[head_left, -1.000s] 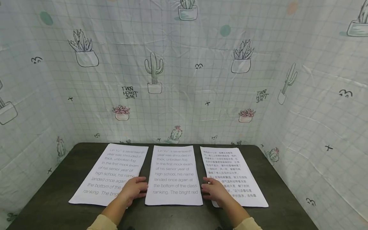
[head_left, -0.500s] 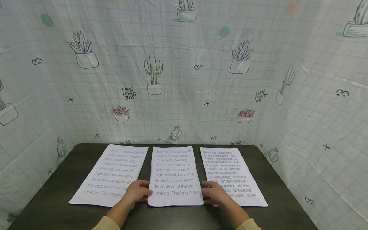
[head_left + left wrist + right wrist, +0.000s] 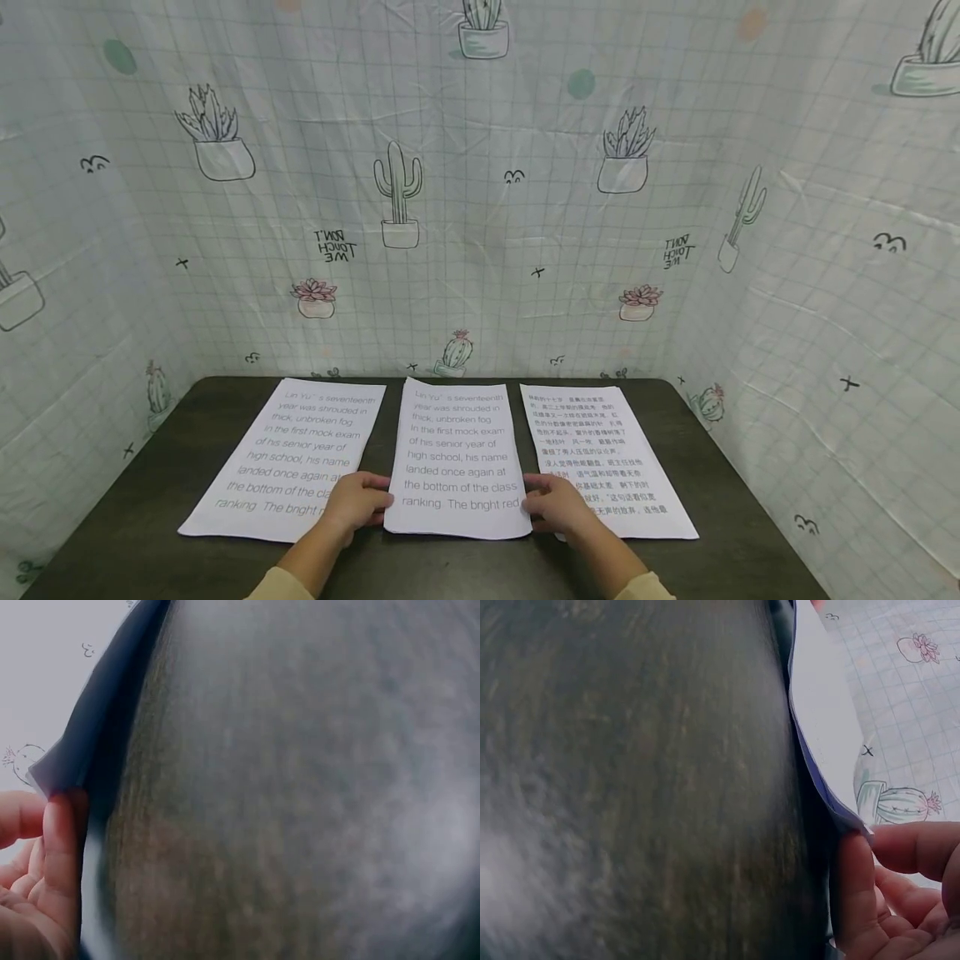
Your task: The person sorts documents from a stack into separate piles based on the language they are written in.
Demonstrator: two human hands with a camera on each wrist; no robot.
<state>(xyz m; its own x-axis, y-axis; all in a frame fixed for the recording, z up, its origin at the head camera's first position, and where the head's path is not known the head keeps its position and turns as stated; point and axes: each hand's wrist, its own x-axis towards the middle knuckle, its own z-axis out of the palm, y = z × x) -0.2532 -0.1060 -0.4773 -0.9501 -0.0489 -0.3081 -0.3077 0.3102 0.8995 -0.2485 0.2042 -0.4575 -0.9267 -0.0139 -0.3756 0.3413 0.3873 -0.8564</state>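
In the head view, a middle stack of white paper printed with English text lies between my two hands. My left hand pinches its left edge near the lower corner, and my right hand pinches the right edge opposite. The wrist views show thumb and fingers on either side of the paper edge: left fingers, right fingers. Its near edge bows and stands a little off the dark tabletop. How many sheets are held I cannot tell.
Another stack with English text lies left, partly behind my left hand. To the right is a stack with Chinese text, partly covered by my right hand. A cactus-print cloth surrounds the table's back and sides.
Both hands have closed on the side edges of the middle stack. That stack has shifted slightly to the right and its far edge has turned a little. The outer stacks have stayed in place.
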